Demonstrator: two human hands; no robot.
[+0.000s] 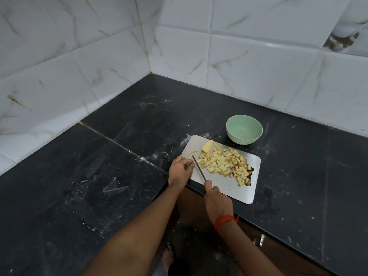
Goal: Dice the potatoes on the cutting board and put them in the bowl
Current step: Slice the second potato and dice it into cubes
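A white cutting board (229, 188) lies on the black counter, partly over its inner corner edge. A heap of diced potato (225, 163) covers its middle and right. Two uncut potato wedges (208, 146) sit at the board's far side, and a thin slice (192, 153) lies at the far left corner. My right hand (216, 202) grips a knife (199, 169) whose blade points toward that slice. My left hand (180, 172) rests at the board's left edge, fingers curled with the fingertips touching the blade. The pale green bowl (244, 129) stands empty just beyond the board.
The dark stone counter (119, 176) forms an L around me, with white marble-look wall tiles (239, 66) behind. White smears and specks mark the counter. A wooden cabinet front with a metal handle (261, 241) is below the counter. A bare foot (168, 257) shows on the floor.
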